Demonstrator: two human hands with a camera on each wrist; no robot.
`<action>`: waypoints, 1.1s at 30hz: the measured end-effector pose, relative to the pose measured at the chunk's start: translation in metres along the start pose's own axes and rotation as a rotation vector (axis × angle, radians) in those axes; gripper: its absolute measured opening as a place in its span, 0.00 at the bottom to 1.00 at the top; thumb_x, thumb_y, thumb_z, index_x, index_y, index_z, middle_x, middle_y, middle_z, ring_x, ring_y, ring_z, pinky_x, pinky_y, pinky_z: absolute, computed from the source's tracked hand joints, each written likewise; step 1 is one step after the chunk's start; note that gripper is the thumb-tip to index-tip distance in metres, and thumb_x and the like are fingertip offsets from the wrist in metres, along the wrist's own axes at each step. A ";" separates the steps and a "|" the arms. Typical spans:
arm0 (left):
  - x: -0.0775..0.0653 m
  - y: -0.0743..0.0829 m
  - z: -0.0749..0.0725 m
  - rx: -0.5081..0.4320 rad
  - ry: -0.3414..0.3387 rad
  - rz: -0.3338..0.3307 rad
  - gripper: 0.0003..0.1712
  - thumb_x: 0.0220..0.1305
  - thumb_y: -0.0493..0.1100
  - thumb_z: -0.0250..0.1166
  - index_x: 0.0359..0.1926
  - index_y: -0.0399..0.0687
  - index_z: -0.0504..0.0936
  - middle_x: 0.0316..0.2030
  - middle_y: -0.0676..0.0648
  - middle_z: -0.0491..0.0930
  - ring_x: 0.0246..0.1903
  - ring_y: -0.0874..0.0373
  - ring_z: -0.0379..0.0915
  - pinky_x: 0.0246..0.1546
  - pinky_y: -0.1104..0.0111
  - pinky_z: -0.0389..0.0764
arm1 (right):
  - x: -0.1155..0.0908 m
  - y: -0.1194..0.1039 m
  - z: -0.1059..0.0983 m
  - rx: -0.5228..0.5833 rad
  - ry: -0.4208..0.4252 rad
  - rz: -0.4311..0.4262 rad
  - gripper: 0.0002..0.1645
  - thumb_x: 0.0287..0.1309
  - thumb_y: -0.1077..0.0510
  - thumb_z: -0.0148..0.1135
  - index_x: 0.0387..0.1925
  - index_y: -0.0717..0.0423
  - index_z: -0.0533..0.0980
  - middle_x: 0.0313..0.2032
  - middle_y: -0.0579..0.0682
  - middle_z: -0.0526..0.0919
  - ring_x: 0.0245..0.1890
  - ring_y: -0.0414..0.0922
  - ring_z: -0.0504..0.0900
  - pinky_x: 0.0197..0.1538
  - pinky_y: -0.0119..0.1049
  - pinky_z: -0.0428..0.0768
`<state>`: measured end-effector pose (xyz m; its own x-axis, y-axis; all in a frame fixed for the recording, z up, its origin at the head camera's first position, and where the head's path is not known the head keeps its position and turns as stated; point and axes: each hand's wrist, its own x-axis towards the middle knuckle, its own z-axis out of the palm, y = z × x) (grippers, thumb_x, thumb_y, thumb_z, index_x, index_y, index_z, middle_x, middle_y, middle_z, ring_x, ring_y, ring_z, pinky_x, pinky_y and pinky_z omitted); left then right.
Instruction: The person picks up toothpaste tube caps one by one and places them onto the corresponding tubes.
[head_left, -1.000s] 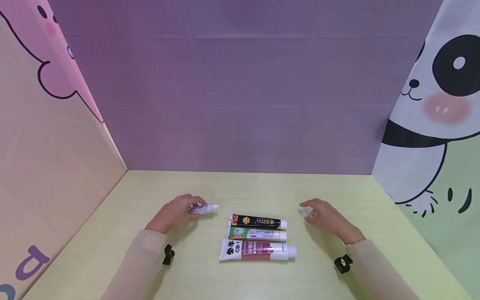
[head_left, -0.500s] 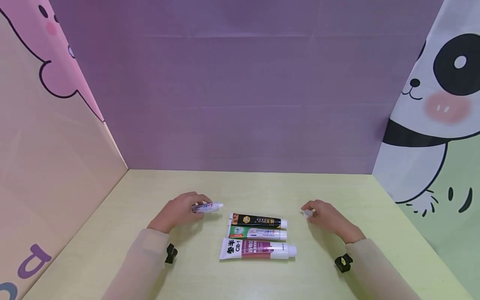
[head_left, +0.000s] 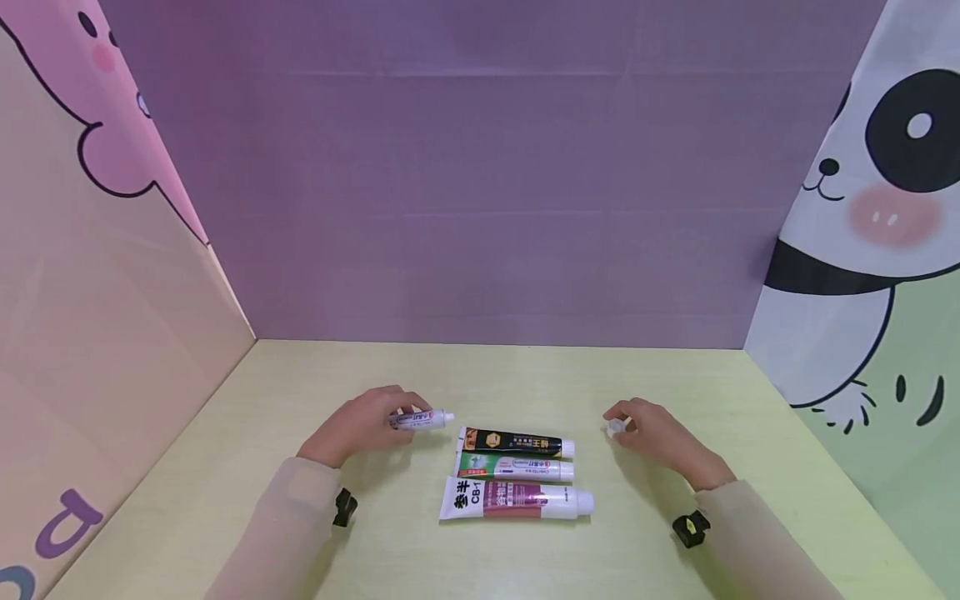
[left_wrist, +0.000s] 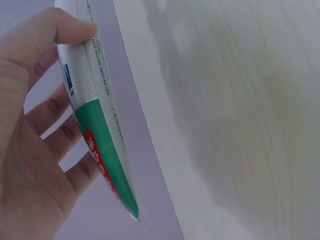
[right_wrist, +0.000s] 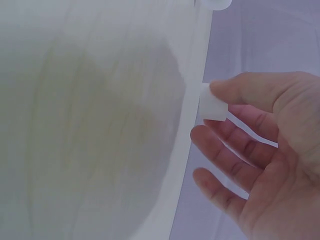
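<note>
My left hand (head_left: 367, 423) pinches a small toothpaste tube (head_left: 422, 420) between thumb and fingers, its narrow bare nozzle pointing right. In the left wrist view the green and white toothpaste tube (left_wrist: 102, 125) shows its flat crimped end pointing down, with the thumb across its white part. Off to the right, my right hand (head_left: 663, 435) holds a small white cap (head_left: 616, 427) at its fingertips. The right wrist view shows the cap (right_wrist: 213, 103) between thumb and forefinger, while the other fingers curve loosely below it.
Between the hands, a black toothpaste tube (head_left: 513, 442), a green and white one (head_left: 517, 467) and a larger white and maroon one (head_left: 517, 499) lie stacked in parallel rows on the pale table (head_left: 510, 558). A purple panel (head_left: 480, 183) rises behind the table.
My left hand has shifted a little to the right with the toothpaste tube. The right hand stays almost in place, its fingertips drawn slightly closer around the cap.
</note>
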<state>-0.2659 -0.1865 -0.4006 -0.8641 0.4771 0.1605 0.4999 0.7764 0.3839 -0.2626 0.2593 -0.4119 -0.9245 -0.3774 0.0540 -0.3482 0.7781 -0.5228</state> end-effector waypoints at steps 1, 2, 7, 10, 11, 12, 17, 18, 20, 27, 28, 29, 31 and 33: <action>0.000 0.001 0.000 0.003 -0.005 0.003 0.20 0.55 0.39 0.71 0.51 0.57 0.85 0.40 0.54 0.80 0.38 0.59 0.74 0.41 0.61 0.78 | -0.001 0.000 0.000 -0.006 0.005 -0.014 0.14 0.61 0.67 0.62 0.49 0.63 0.79 0.45 0.53 0.81 0.41 0.49 0.80 0.43 0.44 0.79; 0.000 0.002 0.000 0.006 -0.010 0.007 0.20 0.55 0.39 0.71 0.51 0.57 0.85 0.40 0.54 0.80 0.39 0.59 0.74 0.42 0.61 0.78 | -0.001 -0.001 0.000 -0.012 0.014 -0.026 0.13 0.61 0.67 0.62 0.48 0.64 0.79 0.45 0.53 0.81 0.40 0.49 0.79 0.43 0.44 0.79; 0.000 0.008 0.000 -0.004 -0.029 0.047 0.20 0.56 0.39 0.71 0.52 0.55 0.85 0.40 0.54 0.80 0.38 0.60 0.74 0.42 0.61 0.78 | -0.004 -0.002 0.001 -0.033 0.045 -0.103 0.13 0.62 0.67 0.62 0.48 0.64 0.79 0.43 0.52 0.80 0.40 0.48 0.80 0.44 0.44 0.80; 0.000 0.012 -0.001 -0.012 -0.041 0.066 0.21 0.55 0.38 0.71 0.52 0.54 0.85 0.40 0.54 0.80 0.37 0.60 0.74 0.42 0.61 0.78 | -0.005 -0.005 0.001 -0.012 0.041 -0.123 0.13 0.62 0.66 0.62 0.48 0.64 0.79 0.44 0.52 0.80 0.40 0.48 0.81 0.44 0.43 0.81; 0.000 0.013 -0.001 -0.013 -0.044 0.068 0.21 0.55 0.38 0.71 0.52 0.54 0.85 0.40 0.54 0.80 0.37 0.60 0.74 0.42 0.62 0.78 | -0.005 -0.006 0.001 -0.004 0.037 -0.128 0.13 0.62 0.66 0.62 0.48 0.64 0.79 0.44 0.52 0.80 0.40 0.48 0.81 0.44 0.42 0.81; 0.000 0.014 -0.001 -0.014 -0.045 0.068 0.21 0.55 0.38 0.71 0.52 0.54 0.85 0.40 0.54 0.80 0.37 0.60 0.74 0.42 0.62 0.78 | -0.006 -0.007 0.001 0.004 0.035 -0.131 0.13 0.63 0.66 0.62 0.48 0.65 0.79 0.44 0.52 0.80 0.40 0.48 0.81 0.43 0.41 0.81; 0.002 0.020 0.001 -0.013 -0.058 0.066 0.21 0.56 0.38 0.71 0.52 0.56 0.85 0.40 0.55 0.79 0.37 0.61 0.73 0.43 0.63 0.78 | -0.007 -0.014 0.001 0.005 0.039 -0.156 0.13 0.62 0.65 0.63 0.49 0.64 0.79 0.43 0.51 0.80 0.39 0.46 0.82 0.43 0.40 0.82; 0.003 0.022 0.001 -0.014 -0.062 0.067 0.21 0.56 0.38 0.72 0.52 0.56 0.85 0.40 0.55 0.79 0.37 0.61 0.73 0.43 0.63 0.78 | -0.008 -0.016 0.000 0.005 0.040 -0.160 0.13 0.62 0.65 0.63 0.49 0.64 0.79 0.44 0.50 0.79 0.39 0.45 0.81 0.43 0.40 0.82; 0.004 0.025 0.002 -0.017 -0.068 0.073 0.21 0.57 0.39 0.72 0.52 0.56 0.85 0.40 0.54 0.79 0.37 0.61 0.73 0.43 0.63 0.78 | -0.009 -0.021 0.000 0.009 0.041 -0.171 0.13 0.62 0.65 0.64 0.49 0.63 0.79 0.44 0.49 0.80 0.39 0.44 0.81 0.44 0.42 0.81; 0.008 0.034 0.006 -0.012 -0.081 0.117 0.21 0.57 0.39 0.70 0.53 0.55 0.85 0.40 0.55 0.79 0.37 0.61 0.71 0.41 0.65 0.77 | -0.010 -0.032 0.001 0.035 0.028 -0.213 0.14 0.63 0.62 0.65 0.49 0.61 0.77 0.44 0.46 0.81 0.40 0.43 0.79 0.45 0.43 0.81; 0.008 0.035 0.006 -0.012 -0.081 0.122 0.21 0.57 0.39 0.70 0.53 0.55 0.85 0.40 0.55 0.78 0.37 0.61 0.71 0.41 0.65 0.77 | -0.010 -0.032 0.001 0.038 0.029 -0.215 0.14 0.63 0.62 0.65 0.50 0.61 0.77 0.44 0.46 0.81 0.40 0.43 0.79 0.46 0.43 0.81; 0.008 0.036 0.006 -0.013 -0.080 0.128 0.21 0.57 0.39 0.70 0.53 0.55 0.85 0.40 0.55 0.78 0.36 0.61 0.71 0.40 0.65 0.77 | -0.010 -0.033 0.001 0.038 0.030 -0.218 0.14 0.63 0.62 0.65 0.50 0.61 0.77 0.45 0.46 0.81 0.40 0.42 0.79 0.46 0.43 0.81; 0.009 0.038 0.007 -0.016 -0.076 0.141 0.21 0.57 0.39 0.70 0.53 0.55 0.85 0.40 0.55 0.79 0.36 0.61 0.72 0.40 0.66 0.77 | -0.010 -0.033 0.002 0.038 0.031 -0.220 0.15 0.63 0.61 0.66 0.51 0.61 0.77 0.45 0.46 0.81 0.40 0.42 0.80 0.46 0.42 0.81; 0.011 0.042 0.008 -0.020 -0.076 0.151 0.21 0.57 0.39 0.70 0.53 0.55 0.85 0.39 0.55 0.79 0.36 0.61 0.72 0.40 0.66 0.77 | -0.010 -0.035 0.003 0.045 0.033 -0.218 0.16 0.63 0.61 0.66 0.51 0.61 0.77 0.46 0.46 0.81 0.41 0.43 0.80 0.47 0.42 0.81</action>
<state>-0.2537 -0.1457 -0.3900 -0.7721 0.6179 0.1484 0.6215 0.6856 0.3790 -0.2408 0.2346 -0.3971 -0.8330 -0.5170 0.1973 -0.5338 0.6567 -0.5327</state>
